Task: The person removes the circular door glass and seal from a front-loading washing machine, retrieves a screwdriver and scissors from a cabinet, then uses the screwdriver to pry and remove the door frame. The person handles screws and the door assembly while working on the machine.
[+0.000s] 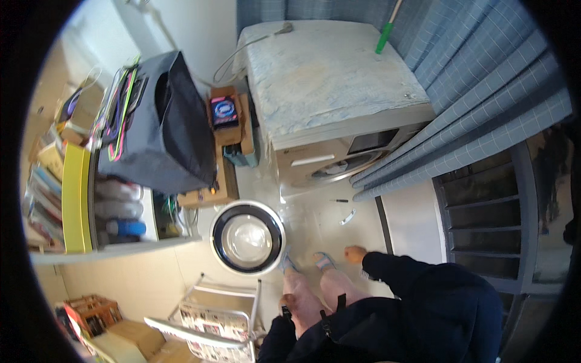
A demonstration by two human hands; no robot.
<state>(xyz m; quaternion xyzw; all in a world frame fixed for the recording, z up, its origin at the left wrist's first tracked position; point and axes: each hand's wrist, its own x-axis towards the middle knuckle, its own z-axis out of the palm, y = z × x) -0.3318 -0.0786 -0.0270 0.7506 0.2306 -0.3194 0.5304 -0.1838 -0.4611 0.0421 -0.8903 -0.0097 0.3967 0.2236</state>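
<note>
My right hand [355,254] hangs over the floor at the end of a dark sleeve. Its fingers look curled in, with nothing visible in them. Beside my left thigh is my left hand [289,301], with a dark band at the wrist; its fingers are too small and indistinct to read. Nearest to it stand a round basin [213,237] with a white rim and dark inner wall, and a folding chair [259,308] with a metal frame. A front-loading washing machine [302,172] stands ahead, its top under a pale, stained cloth cover [321,78].
A small dark stick-like item [342,200] and a pale strip [348,216] lie on the floor. A dark fabric bag [187,133], hangers [124,115] and a shelf [151,243] occupy the left. A blue checked curtain [472,109] hangs right. A green-handled stick [382,39] rests on the cover.
</note>
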